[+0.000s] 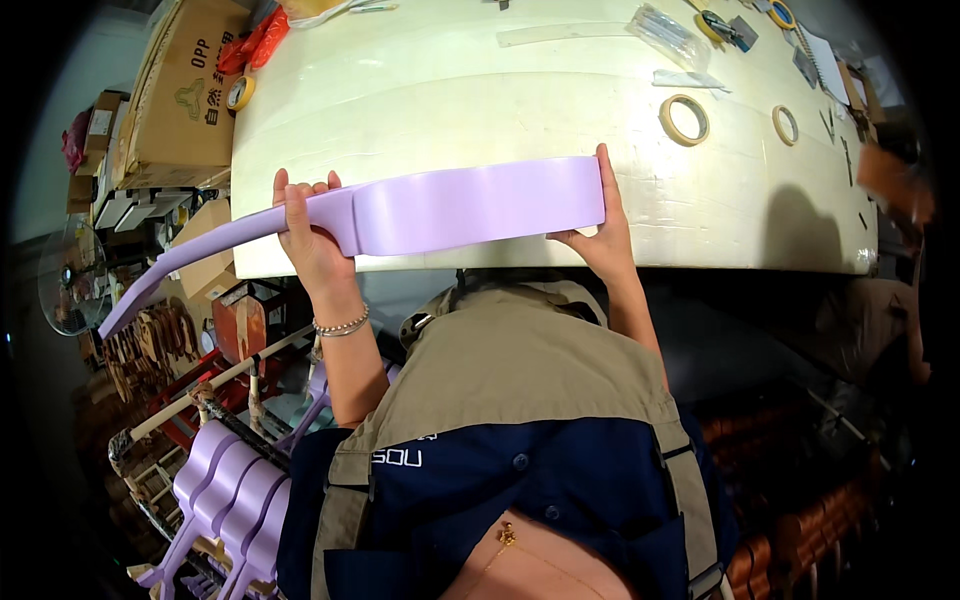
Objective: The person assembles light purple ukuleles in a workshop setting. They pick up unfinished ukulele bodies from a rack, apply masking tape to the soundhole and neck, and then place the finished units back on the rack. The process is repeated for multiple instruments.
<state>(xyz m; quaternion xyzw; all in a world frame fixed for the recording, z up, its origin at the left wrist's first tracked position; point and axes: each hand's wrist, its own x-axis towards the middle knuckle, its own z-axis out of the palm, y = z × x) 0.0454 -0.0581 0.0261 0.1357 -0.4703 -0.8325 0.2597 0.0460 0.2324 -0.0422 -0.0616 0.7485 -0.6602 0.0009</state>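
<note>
A lilac ukulele [480, 208] is held edge-on above the near edge of the pale table, its side facing up toward me. It has no visible strings. The neck [225, 234] runs off to the left and ends in a bent-back headstock. My left hand [312, 240] is closed round the neck just beside the body, thumb on the near side and fingertips showing beyond it. At the right, my right hand [600, 225] grips the tail end between thumb and fingers; some fingers are hidden behind the body.
The pale table [420, 120] carries masking tape rolls [684, 120] and a plastic-wrapped bundle [668, 38]. A cardboard box [185, 90] stands at the left. Racked lilac ukuleles [235, 495] are at lower left, brown bodies [800, 520] at lower right. Another person's blurred arm [895, 185] is far right.
</note>
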